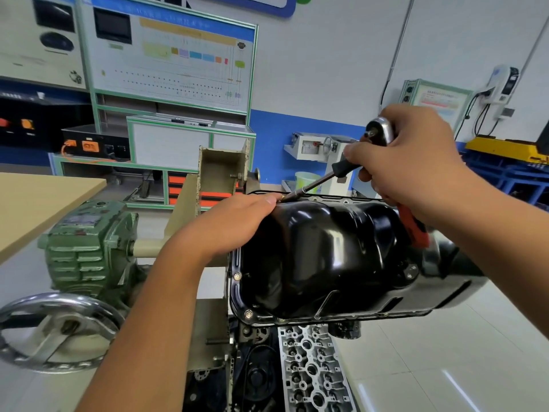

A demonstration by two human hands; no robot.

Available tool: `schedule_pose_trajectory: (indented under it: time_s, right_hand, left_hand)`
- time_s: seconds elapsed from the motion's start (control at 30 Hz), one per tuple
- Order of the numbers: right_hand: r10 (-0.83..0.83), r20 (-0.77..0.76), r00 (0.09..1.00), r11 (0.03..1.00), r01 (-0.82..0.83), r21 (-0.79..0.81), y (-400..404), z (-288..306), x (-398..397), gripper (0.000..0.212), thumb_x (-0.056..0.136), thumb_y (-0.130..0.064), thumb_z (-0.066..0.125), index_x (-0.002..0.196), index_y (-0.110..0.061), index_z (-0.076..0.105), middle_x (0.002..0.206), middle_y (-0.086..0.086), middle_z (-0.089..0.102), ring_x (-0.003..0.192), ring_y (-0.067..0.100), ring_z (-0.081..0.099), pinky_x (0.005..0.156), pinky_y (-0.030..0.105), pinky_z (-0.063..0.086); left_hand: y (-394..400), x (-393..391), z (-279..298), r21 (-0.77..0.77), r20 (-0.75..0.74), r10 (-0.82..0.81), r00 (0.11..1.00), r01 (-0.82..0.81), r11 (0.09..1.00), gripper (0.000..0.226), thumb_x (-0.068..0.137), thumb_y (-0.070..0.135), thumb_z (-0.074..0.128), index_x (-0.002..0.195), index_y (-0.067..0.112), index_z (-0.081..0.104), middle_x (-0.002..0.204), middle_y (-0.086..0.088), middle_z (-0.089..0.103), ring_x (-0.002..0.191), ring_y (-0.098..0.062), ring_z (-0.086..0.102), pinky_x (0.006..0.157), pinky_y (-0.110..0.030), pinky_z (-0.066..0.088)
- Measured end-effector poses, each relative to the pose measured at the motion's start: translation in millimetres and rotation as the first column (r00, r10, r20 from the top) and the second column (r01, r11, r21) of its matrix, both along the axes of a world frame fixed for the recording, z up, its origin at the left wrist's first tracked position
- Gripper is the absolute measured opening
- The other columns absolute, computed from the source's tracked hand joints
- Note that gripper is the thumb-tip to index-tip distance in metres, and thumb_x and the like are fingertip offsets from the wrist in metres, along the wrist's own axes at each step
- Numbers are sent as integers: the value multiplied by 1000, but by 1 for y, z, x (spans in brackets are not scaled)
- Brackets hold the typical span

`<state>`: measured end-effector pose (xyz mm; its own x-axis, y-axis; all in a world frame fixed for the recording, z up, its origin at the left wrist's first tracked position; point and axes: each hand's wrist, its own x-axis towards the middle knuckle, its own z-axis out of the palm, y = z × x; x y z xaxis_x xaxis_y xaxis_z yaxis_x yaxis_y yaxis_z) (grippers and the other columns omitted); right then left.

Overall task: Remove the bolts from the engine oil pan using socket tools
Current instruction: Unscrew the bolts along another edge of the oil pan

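My left hand (234, 224) lies palm down on the far left shoulder of the black oil pan (320, 257), fingers together and stretched toward the pan's far rim; the fingertips (271, 200) reach just beside the socket end of the extension bar (309, 187). The hand rests there and is closed around nothing.

My right hand (413, 162) is raised above the pan's far right side, its grip clamped on the ratchet wrench (378, 132). The chrome ratchet head shows at the top of the fist, and the orange and black handle (411, 224) comes out below the palm, running down toward the near right. From the hand the thin extension bar slants down and left to the pan's far flange, where its tip meets a brass-coloured bolt (282, 198) at the rim, right by my left fingertips.

The oil pan faces up on the inverted engine, which sits in a beige stand (219, 173). Two bolts show in the near left flange (237, 276). A green gearbox (86, 248) with a chrome handwheel (56, 331) stands to the left, near a wooden tabletop (38, 200). A cylinder head (312, 370) lies below the pan's near edge.
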<state>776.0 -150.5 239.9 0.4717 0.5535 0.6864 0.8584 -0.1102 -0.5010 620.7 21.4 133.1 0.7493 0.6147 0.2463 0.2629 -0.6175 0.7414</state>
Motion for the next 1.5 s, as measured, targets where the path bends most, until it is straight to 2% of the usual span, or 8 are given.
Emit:
schedule_pose_trajectory:
  time_s: [0.37,0.53,0.73,0.9,1.17,1.27,1.37,1.5]
  right_hand:
    - [27,105,994,991,-13,-134,2,12,-10,25,88,-24,72,85,-3,59,77,16,68,74,39,68,63,46,59]
    - [2,342,940,974,75,-212,0,12,-14,30,90,-31,69,75,-15,49,69,0,55,67,12,52,51,18,30]
    - [133,465,875,958,7,-287,-1,13,-22,24,91,-29,71,84,-22,49,70,-9,55,65,1,49,52,23,34]
    - [267,586,765,933,-51,-357,2,17,-31,22,92,-25,68,88,-20,47,65,-10,49,65,15,50,53,28,36]
    - [455,638,621,849,-87,-521,-7,14,-27,18,84,-11,66,95,-17,53,67,-7,52,61,8,46,56,40,44]
    - [470,598,650,849,-148,-506,-8,9,-30,23,91,-25,70,103,-20,50,71,-6,58,64,11,52,59,39,45]
    - [497,450,742,817,-225,-531,-17,13,-31,44,89,-53,65,116,-26,43,74,-4,67,63,9,59,59,28,47]
    - [377,-77,923,841,-377,-387,-35,28,-18,50,77,-54,78,106,-27,48,63,-6,64,41,6,45,38,23,38]
  left_hand:
    - [1,0,-3,-14,1,7,1000,-7,1000,39,106,58,26,128,58,58,108,26,64,96,11,52,75,-19,34]
    - [-1,0,-4,6,-12,19,1000,-18,1000,42,106,58,25,130,53,59,109,25,63,96,12,49,75,-18,33]
    - [-6,-1,-3,49,-4,43,999,-43,998,52,105,57,27,118,28,68,113,-2,72,103,-13,65,96,-39,50]
    - [-24,8,1,149,397,80,914,-150,977,28,104,30,51,120,32,74,67,32,64,69,10,61,65,-14,42]
    - [-57,19,13,301,552,-140,822,-40,953,22,92,36,48,104,44,64,56,-4,48,50,-19,39,50,-31,31]
    - [-60,24,16,351,572,-74,817,-163,922,19,84,29,44,84,44,56,59,-3,54,54,-23,50,48,-37,38]
    - [-57,28,16,390,597,-34,802,-253,885,24,89,32,50,109,38,61,64,2,60,60,-23,57,51,-42,48]
    - [-53,36,14,332,704,4,711,-334,882,19,91,30,67,108,25,74,54,9,48,51,-10,44,50,-33,41]
